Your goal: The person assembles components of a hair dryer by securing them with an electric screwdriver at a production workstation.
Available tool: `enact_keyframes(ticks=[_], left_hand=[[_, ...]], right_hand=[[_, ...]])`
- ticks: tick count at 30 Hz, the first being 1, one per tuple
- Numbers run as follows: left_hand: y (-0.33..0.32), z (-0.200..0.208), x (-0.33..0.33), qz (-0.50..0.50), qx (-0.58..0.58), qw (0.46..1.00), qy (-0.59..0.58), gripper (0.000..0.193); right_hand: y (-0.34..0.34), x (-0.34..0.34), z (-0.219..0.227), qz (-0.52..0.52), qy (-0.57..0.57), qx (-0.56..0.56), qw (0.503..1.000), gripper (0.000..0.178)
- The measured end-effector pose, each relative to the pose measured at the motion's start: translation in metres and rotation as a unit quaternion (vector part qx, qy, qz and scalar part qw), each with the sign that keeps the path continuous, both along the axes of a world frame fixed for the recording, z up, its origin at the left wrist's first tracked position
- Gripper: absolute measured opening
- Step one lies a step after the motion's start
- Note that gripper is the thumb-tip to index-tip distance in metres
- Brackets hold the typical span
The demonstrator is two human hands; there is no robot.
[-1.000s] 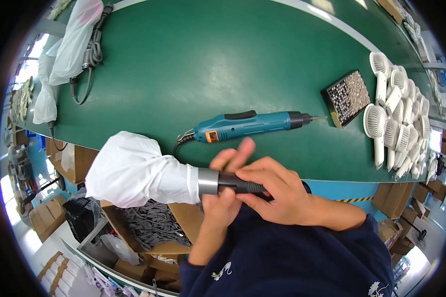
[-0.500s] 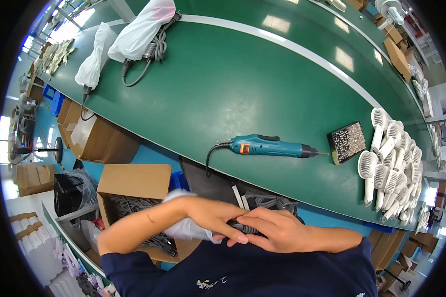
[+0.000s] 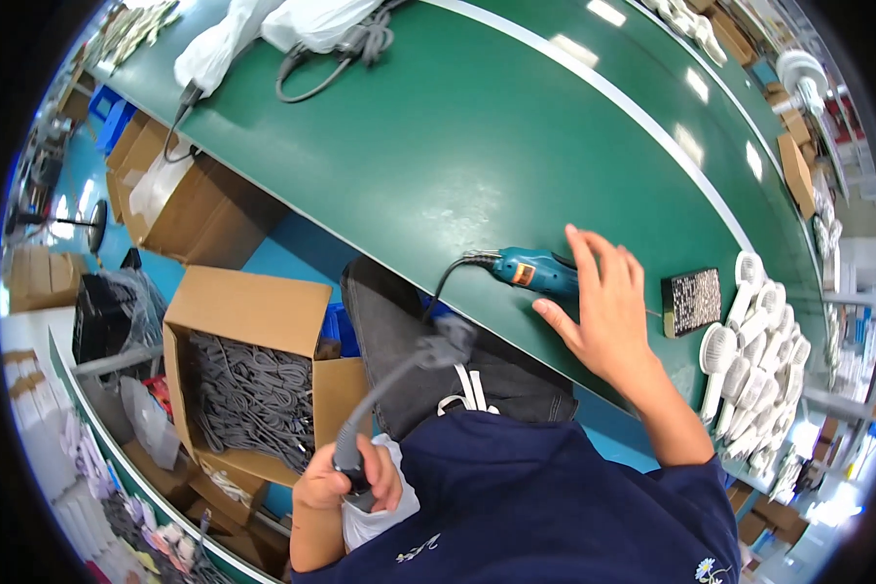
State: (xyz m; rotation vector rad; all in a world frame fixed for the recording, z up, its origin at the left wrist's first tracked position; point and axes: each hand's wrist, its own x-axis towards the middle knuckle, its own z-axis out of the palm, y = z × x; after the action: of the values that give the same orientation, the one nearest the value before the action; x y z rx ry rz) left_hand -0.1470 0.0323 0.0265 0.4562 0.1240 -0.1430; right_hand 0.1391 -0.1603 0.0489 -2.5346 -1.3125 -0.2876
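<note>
My left hand (image 3: 346,477) is closed around the dark grey cord end of a corded appliance (image 3: 357,472), low in front of my body. A white plastic bag (image 3: 384,496) covers part of the appliance beside that hand. From its grip a grey power cord (image 3: 384,384) rises and ends in a blurred bundle. Over the table's near edge my right hand (image 3: 603,307) is open, thumb and fingers spread across a teal electric screwdriver (image 3: 540,272). The hand hides the screwdriver's front part; whether it touches the tool I cannot tell.
Right of the screwdriver sits a black block of small screws (image 3: 691,302), then a pile of white brushes (image 3: 754,370). Bagged corded appliances (image 3: 316,21) lie at the far left of the green table (image 3: 438,127). A cardboard box (image 3: 248,292) of grey cords stands below.
My hands have parted. The left moved down and left with the corded appliance; the right moved up and forward over the screwdriver. The view has turned slightly.
</note>
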Motion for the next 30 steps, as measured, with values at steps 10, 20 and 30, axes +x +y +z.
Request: enact_keyframes(ticks=[10, 20, 30], left_hand=[[-0.006, -0.037, 0.08, 0.14, 0.056, 0.986, 0.072, 0.034], [-0.031, -0.038, 0.099, 0.157, 0.005, 0.982, 0.106, 0.042], [-0.035, -0.029, 0.093, 0.177, 0.051, 0.972, 0.146, 0.044]], right_hand=[[-0.028, 0.028, -0.004, -0.049, 0.29, 0.358, 0.886, 0.06], [0.045, -0.051, 0.049, 0.289, 0.447, 0.683, 0.5, 0.053], [0.088, -0.081, 0.022, 0.356, 0.439, 0.654, 0.503, 0.062]])
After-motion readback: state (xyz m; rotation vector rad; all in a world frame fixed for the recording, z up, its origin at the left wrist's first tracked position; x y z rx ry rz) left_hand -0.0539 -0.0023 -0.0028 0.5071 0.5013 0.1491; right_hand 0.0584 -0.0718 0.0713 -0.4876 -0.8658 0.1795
